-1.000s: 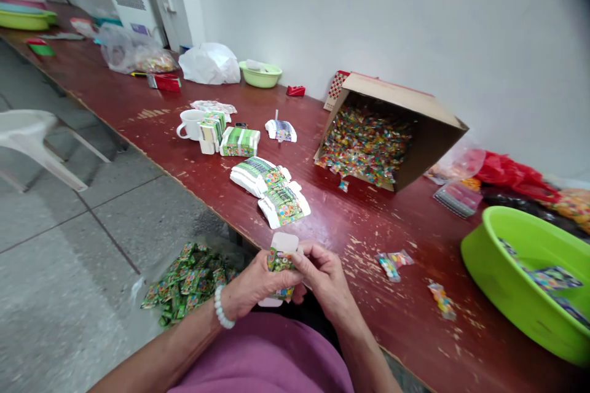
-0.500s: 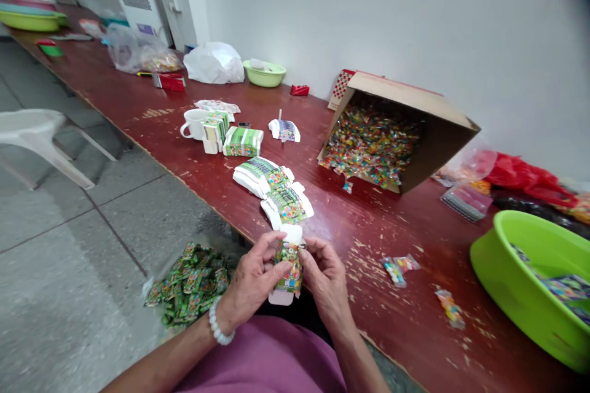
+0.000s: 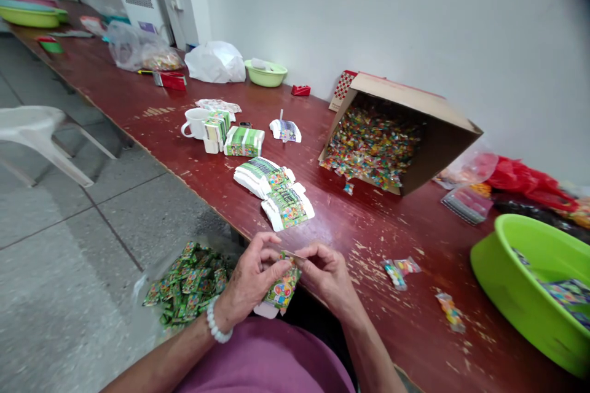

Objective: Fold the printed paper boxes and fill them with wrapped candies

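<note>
Between my hands, just off the table's front edge, is a small green printed candy box (image 3: 282,290). My left hand (image 3: 254,275) grips its left side, thumb across the front face. With thumb and fingers, my right hand (image 3: 328,273) pinches the box's top flap, which is folded over. A pale flap sticks out at the box's lower end. Ahead on the table lie flattened green cartons (image 3: 288,206), fanned in overlapping stacks. To the left on the floor, a clear bag holds a heap of filled green boxes (image 3: 191,282).
A tipped cardboard box (image 3: 454,129) spills wrapped candies (image 3: 369,147) toward me. Several candy packets (image 3: 395,273) lie right of my hands, before a green basin (image 3: 488,264). A white mug (image 3: 194,123) and carton bundles (image 3: 244,141) stand further left. A white stool (image 3: 41,129) stands on the floor.
The upright white top flap of the candy box is now folded down under my right fingers. The box has tilted, its lower end swinging left.
</note>
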The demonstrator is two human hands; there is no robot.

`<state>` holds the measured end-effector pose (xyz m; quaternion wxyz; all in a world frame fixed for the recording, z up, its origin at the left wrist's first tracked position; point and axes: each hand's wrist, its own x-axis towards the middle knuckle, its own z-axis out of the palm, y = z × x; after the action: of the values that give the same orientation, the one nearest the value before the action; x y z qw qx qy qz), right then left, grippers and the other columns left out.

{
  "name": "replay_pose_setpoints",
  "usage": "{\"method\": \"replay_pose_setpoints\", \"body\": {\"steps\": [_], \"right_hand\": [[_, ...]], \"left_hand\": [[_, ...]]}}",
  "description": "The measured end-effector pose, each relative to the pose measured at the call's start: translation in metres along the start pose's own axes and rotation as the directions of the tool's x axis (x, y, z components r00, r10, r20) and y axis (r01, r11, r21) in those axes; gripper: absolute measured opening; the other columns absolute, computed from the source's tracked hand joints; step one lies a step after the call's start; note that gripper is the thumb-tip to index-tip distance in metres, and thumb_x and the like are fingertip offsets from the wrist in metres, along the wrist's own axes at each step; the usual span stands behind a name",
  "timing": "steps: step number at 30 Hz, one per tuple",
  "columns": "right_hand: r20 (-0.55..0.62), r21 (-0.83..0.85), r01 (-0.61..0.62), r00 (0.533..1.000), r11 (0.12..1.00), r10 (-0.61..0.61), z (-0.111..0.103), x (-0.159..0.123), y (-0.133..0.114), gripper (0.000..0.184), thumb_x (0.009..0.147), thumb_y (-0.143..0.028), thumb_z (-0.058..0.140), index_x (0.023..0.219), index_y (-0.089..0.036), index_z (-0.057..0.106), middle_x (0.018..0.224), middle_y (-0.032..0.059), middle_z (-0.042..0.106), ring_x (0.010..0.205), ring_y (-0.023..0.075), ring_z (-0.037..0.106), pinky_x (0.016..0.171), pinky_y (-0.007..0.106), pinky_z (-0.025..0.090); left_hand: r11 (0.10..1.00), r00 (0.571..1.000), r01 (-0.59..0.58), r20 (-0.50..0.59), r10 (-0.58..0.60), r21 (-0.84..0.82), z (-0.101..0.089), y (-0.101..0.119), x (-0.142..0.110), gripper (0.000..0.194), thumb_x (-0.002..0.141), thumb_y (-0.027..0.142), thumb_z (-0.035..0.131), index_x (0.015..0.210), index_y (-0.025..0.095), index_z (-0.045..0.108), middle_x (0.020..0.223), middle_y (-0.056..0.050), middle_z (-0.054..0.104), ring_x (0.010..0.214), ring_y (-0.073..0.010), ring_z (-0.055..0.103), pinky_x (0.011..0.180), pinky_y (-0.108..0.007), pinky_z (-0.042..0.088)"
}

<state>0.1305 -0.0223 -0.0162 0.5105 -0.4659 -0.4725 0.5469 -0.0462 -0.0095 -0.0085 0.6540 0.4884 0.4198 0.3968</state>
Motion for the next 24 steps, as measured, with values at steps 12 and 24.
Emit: {"method": "replay_pose_setpoints", "body": {"steps": [12,24], "right_hand": [[0.079,-0.048,0.024,0.997,0.999,-0.02,0.009,-0.002,-0.002,0.02,0.086,-0.038,0.07,0.079,-0.02,0.067,0.085,0.0025,0.069,0.056,0.0122,0.06,0.054,0.027,0.049],[0.013,0.131,-0.107,0.994,0.986,0.106,0.016,0.009,-0.002,0.025,0.077,-0.038,0.078,0.072,-0.017,0.064,0.091,0.0054,0.076,0.047,0.01,0.057,0.045,0.024,0.046]], "left_hand": [[0.915,0.941,0.335,0.131,-0.313,-0.225,0.009,0.003,-0.001,0.062,0.092,0.067,0.043,0.132,0.021,0.055,0.073,-0.002,0.065,0.045,-0.0121,0.06,0.042,-0.021,0.048],[0.958,0.959,0.256,0.156,-0.235,-0.129,0.003,-0.001,0.004,0.073,0.09,0.071,0.042,0.136,0.016,0.058,0.077,-0.007,0.071,0.046,-0.012,0.061,0.042,-0.021,0.047]]}}
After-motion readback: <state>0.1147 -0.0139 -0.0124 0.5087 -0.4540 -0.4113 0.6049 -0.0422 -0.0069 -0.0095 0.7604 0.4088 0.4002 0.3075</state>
